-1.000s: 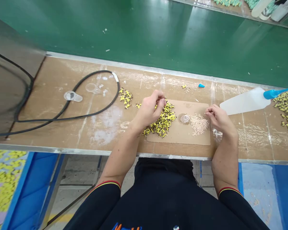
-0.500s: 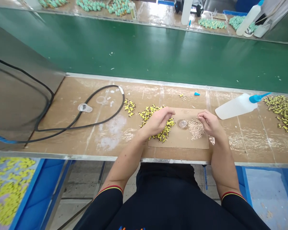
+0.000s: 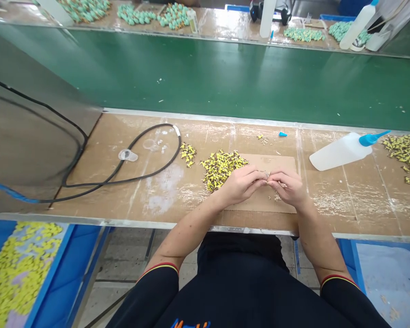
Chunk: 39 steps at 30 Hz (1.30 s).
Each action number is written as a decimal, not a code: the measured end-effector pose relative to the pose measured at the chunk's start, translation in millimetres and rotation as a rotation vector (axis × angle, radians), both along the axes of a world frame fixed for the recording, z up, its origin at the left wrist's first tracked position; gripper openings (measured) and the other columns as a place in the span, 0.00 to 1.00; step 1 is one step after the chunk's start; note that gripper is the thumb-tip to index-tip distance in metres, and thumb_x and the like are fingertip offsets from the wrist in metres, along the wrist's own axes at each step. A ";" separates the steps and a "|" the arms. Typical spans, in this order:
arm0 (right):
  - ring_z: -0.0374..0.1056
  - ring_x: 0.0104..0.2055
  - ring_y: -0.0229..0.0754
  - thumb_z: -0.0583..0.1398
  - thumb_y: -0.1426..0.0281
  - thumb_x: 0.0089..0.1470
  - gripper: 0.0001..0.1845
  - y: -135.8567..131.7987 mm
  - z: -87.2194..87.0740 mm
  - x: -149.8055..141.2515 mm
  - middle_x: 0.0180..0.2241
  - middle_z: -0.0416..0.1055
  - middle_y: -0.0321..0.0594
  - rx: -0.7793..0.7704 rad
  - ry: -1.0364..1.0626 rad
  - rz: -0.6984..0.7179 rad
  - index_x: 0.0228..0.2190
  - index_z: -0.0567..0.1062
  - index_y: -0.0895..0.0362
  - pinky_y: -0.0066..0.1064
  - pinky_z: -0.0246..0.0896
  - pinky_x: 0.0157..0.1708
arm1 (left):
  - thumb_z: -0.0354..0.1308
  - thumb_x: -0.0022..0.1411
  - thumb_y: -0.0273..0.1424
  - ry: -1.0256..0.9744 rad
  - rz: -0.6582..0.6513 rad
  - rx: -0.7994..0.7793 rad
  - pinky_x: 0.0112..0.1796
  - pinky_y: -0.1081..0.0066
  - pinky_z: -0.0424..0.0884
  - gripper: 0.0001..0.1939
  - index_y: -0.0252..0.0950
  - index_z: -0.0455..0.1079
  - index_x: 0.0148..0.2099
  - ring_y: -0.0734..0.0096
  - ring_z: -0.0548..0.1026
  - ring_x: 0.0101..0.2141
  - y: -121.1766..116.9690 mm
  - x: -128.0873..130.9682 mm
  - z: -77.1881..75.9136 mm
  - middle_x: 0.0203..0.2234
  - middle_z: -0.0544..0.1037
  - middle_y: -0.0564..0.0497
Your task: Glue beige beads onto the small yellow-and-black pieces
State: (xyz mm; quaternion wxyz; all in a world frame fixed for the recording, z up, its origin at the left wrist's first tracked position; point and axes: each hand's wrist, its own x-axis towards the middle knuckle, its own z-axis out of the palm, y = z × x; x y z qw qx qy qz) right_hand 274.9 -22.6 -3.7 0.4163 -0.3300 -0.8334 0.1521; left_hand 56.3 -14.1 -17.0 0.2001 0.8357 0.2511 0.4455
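Observation:
Over a cardboard sheet [image 3: 256, 204], my left hand [image 3: 244, 183] and my right hand [image 3: 289, 186] meet fingertip to fingertip. Both are closed in a pinch; whatever lies between the fingertips is too small to make out. Just left of my left hand spreads a pile of small yellow and black pieces [image 3: 218, 167]. Tiny pale pieces [image 3: 277, 197] show beneath my right hand, which covers most of their pile. The small clear dish between the piles is hidden by my hands.
A white squeeze bottle with a blue nozzle [image 3: 341, 151] lies on the right. A looped black cable [image 3: 146, 177] and a clear plastic cup [image 3: 128, 155] are at left. Beyond runs a green belt [image 3: 205, 77]. Blue bins [image 3: 78, 255] flank me below the table edge.
My hands have come together over the cardboard. The left moved right, away from the yellow and black pile; the right moved left over the pale pieces. The view shifted slightly.

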 end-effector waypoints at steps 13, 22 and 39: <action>0.72 0.29 0.43 0.64 0.62 0.62 0.07 -17.1 -2.4 -24.7 0.29 0.77 0.40 -0.083 0.225 -0.208 0.33 0.80 0.49 0.38 0.70 0.28 | 0.53 0.74 0.31 -0.165 0.097 0.092 0.32 0.69 0.70 0.05 0.38 0.69 0.43 0.70 0.73 0.29 -4.1 10.4 -8.7 0.28 0.76 0.51; 0.72 0.28 0.42 0.63 0.64 0.62 0.09 4.1 6.1 9.1 0.28 0.79 0.40 -0.128 -0.025 -0.245 0.30 0.82 0.49 0.36 0.68 0.25 | 0.51 0.74 0.28 -0.186 0.172 0.013 0.37 0.68 0.75 0.10 0.36 0.71 0.52 0.69 0.78 0.36 3.7 -4.1 0.0 0.36 0.81 0.47; 0.73 0.30 0.42 0.63 0.68 0.62 0.08 9.3 2.0 15.0 0.29 0.77 0.39 -0.215 -0.335 -0.177 0.33 0.84 0.51 0.36 0.67 0.32 | 0.46 0.78 0.48 -0.117 0.223 -0.288 0.42 0.67 0.76 0.24 0.39 0.76 0.54 0.71 0.81 0.33 14.4 -26.1 8.9 0.34 0.83 0.49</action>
